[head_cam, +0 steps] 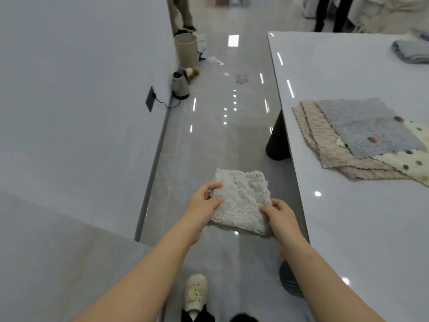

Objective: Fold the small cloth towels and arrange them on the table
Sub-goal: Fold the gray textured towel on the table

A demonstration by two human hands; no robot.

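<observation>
Folded grey towel (242, 198) is in mid-air over the floor, just beside the tabletop (348, 224). Left grip (204, 202) and right grip (282, 217) each pinch a near corner. Best approach: align edges, then lay it flat, clear of the unfolded stack (362, 138).

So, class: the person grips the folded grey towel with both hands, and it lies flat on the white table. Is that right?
Not quite. Both the left hand and right hand grip the folded grey towel, but the head view shows it held in the air over the floor, beside the white table, not lying on it.
</observation>
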